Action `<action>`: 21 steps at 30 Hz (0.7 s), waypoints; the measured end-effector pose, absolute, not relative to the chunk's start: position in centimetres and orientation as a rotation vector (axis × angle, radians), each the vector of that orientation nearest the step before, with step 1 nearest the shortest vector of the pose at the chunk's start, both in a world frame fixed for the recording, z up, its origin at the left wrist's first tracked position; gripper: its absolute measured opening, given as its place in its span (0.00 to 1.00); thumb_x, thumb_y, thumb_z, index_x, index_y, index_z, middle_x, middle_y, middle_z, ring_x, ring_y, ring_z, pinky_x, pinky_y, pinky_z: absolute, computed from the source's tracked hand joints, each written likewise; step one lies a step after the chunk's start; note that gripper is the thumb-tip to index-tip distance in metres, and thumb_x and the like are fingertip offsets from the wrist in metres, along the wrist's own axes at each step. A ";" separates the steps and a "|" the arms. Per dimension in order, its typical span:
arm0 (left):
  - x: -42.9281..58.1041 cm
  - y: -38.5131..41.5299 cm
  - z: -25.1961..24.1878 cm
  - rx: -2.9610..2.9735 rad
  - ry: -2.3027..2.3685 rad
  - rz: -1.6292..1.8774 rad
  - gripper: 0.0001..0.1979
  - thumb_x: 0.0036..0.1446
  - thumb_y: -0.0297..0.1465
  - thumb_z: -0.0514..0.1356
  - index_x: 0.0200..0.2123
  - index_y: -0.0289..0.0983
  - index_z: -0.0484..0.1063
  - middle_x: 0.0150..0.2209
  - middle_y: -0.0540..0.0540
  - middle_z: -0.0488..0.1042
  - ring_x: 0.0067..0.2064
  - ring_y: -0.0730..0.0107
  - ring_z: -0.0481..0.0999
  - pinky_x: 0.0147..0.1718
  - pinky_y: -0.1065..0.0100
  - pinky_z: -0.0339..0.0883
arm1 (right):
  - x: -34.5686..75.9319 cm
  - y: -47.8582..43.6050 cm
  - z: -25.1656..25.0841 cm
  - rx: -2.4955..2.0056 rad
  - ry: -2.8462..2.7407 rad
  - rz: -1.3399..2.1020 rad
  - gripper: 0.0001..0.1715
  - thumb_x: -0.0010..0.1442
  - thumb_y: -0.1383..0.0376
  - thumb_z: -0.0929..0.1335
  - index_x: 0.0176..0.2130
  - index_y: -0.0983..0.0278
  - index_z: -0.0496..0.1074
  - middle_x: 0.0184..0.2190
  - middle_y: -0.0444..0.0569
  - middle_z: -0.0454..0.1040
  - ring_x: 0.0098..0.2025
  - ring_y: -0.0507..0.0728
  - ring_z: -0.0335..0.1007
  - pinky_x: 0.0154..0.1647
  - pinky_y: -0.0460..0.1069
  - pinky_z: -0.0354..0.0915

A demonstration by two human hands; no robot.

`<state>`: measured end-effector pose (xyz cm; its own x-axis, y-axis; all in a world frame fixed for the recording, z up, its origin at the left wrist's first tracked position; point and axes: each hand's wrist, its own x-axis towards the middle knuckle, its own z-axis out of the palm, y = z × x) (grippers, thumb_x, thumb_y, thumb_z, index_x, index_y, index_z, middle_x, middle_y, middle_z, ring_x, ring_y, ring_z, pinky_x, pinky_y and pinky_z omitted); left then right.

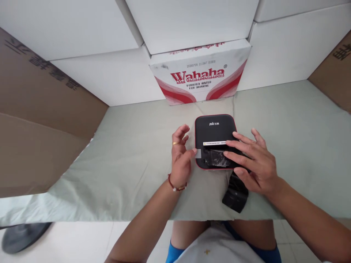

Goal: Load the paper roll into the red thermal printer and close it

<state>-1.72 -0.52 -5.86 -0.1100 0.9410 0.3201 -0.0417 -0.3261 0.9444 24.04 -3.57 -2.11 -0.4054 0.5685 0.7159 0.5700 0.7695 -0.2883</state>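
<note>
A square black device [215, 130] with a thin red rim and a white logo lies flat on the cloth. Its lower half has an open slot with a white warning label [214, 143] above it, and a dark, shiny, crinkled piece of film [218, 158] shows there. My left hand [181, 157] is at the device's left edge, thumb on a small strip of clear tape [198, 153], other fingers loosely curled in the air. Spread fingers of my right hand [255, 162] rest on the right side. Partly below that hand lies a glossy black piece [236, 193].
A white and red water carton [201, 82] stands behind the device, among stacked white boxes [90, 76]. Brown cardboard [30, 153] rises at the left, and more cardboard [333, 73] at the right. Pale green cloth [131, 146] covers the table, whose front edge is by my legs.
</note>
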 end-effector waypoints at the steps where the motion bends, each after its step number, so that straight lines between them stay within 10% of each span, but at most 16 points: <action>1: -1.8 -0.1 -6.0 1.247 0.995 1.500 0.34 0.59 0.40 0.70 0.68 0.55 0.70 0.74 0.46 0.68 0.79 0.46 0.64 0.76 0.45 0.60 | 24.0 -3.6 -2.1 -0.841 -2.088 0.001 0.16 0.76 0.63 0.66 0.56 0.59 0.81 0.60 0.58 0.84 0.71 0.70 0.76 0.80 0.77 0.52; 9: -1.4 0.6 -5.4 1.037 0.712 1.369 0.52 0.47 0.33 0.77 0.73 0.61 0.64 0.82 0.55 0.57 0.88 0.51 0.39 0.86 0.47 0.28 | 24.1 -4.0 -1.7 -0.748 -2.083 -0.079 0.15 0.75 0.64 0.68 0.52 0.61 0.84 0.49 0.56 0.85 0.59 0.66 0.75 0.69 0.67 0.71; 21: -0.8 0.7 -6.4 0.882 0.609 1.251 0.55 0.49 0.32 0.76 0.76 0.64 0.56 0.83 0.55 0.55 0.87 0.51 0.44 0.85 0.45 0.39 | 23.7 -4.0 0.0 -0.576 -2.187 -0.035 0.12 0.73 0.68 0.70 0.52 0.68 0.83 0.51 0.60 0.88 0.56 0.64 0.84 0.55 0.57 0.82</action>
<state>-0.82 0.69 -6.41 0.2320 0.9703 0.0691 -0.5438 0.0705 0.8362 23.74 -3.96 0.04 -0.5309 0.3916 0.7516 0.4151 0.8933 -0.1722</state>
